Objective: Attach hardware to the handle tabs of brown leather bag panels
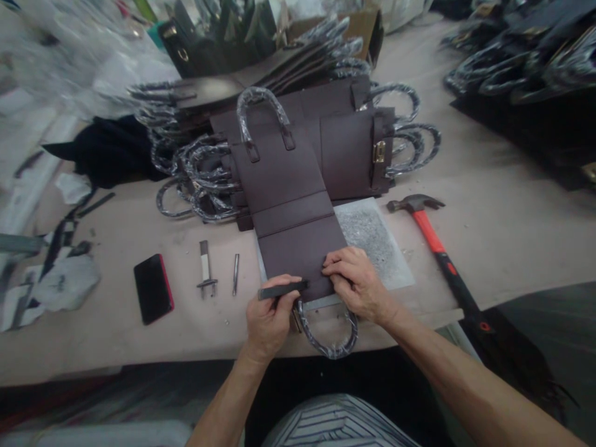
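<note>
Bag panel [291, 211] of dark brown leather flat on table [116, 323], long axis twelve to six; left hand [267, 320] pinching flat dark bar [282, 289] crosswise at near edge, right hand [356, 282] at three o'clock, fingertips pressing panel

Worktable [503, 205]: pale beige top, scuffed, fills most of view. Crumpled clear plastic sheeting [69, 56] beyond table's far-left corner, blurred. Cardboard box [363, 25] at table's far edge. Dark floor [549, 335] below table's near-right edge. Light even, diffuse.
</note>
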